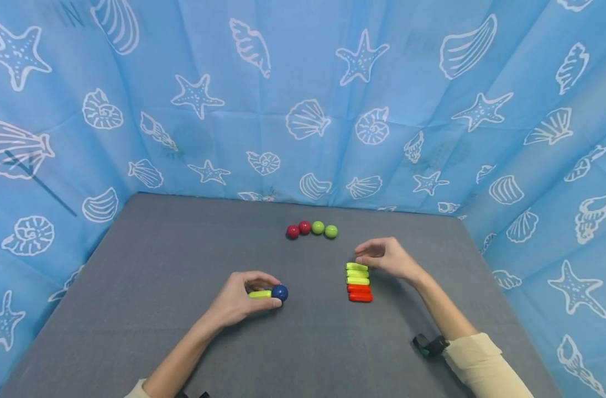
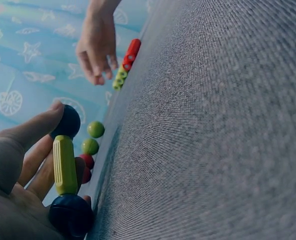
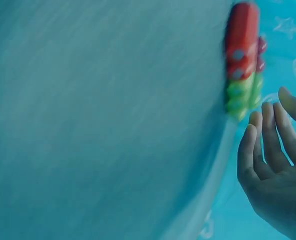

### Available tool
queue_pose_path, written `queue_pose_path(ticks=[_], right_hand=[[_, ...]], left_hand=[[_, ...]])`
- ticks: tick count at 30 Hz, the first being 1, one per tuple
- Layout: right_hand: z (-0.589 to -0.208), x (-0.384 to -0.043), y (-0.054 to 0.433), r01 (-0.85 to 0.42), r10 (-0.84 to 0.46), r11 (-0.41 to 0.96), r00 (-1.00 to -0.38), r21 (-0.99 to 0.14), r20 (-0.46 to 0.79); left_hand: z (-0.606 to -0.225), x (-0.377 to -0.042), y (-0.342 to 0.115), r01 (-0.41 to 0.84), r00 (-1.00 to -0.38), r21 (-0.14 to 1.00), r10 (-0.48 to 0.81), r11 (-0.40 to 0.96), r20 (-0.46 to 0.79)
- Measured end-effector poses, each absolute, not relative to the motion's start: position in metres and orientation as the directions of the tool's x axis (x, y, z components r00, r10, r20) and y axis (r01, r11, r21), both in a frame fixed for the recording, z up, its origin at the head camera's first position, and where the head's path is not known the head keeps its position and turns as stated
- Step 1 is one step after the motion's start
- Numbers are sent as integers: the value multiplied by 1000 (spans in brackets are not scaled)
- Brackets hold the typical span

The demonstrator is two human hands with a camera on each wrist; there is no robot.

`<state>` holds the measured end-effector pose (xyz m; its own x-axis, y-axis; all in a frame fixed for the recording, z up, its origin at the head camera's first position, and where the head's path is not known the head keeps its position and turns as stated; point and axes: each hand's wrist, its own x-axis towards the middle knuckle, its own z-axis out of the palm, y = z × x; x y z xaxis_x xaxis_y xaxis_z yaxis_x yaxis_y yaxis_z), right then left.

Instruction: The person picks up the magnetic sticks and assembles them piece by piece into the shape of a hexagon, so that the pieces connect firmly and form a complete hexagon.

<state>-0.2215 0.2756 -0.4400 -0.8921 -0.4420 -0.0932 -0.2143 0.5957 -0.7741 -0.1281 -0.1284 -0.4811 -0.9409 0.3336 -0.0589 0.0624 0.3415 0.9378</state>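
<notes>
My left hand (image 1: 235, 298) grips a yellow-green building rod (image 2: 65, 165) with a dark blue ball at each end. The thumb lies against the upper blue ball (image 2: 67, 122) in the left wrist view; the lower blue ball (image 2: 71, 215) sits by the palm. In the head view, one blue ball (image 1: 280, 292) shows and the other is hidden by the hand. My right hand (image 1: 390, 258) hovers with loosely bent fingers and nothing in them, at the far end of a row of rods: three yellow-green rods (image 1: 357, 273) and two red rods (image 1: 360, 293), lying side by side.
Farther back on the grey table (image 1: 183, 237), two red balls (image 1: 298, 229) and two green balls (image 1: 324, 229) form a short curved row. A blue curtain (image 1: 283, 83) with white shell prints hangs behind the table and along both sides.
</notes>
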Motion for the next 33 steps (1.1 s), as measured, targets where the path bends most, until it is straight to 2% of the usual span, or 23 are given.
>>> queue_pose_path(ticks=[5,12,21,26,33], right_hand=[[-448,-225,292,-210,-470,633,-869,-745,-154],[-451,-225,297,-231,-493,641,-855,-732,-162],[-449,-225,296,-239,-464,666,-874,-707,-142],[-442,-223,292,-220,-440,646,-890,-731,-121],[-425,-210,269,-246,-490,578,-867,-778,-90]], left_hand=[[-481,-128,-128,60,-942,937,331,345,-62],[-481,-128,-128,57,-942,939,329,340,-62],[-480,-128,-128,66,-938,941,342,331,-55],[-480,-128,-129,71,-937,943,346,324,-48],[-480,-128,-128,72,-938,942,344,327,-47]])
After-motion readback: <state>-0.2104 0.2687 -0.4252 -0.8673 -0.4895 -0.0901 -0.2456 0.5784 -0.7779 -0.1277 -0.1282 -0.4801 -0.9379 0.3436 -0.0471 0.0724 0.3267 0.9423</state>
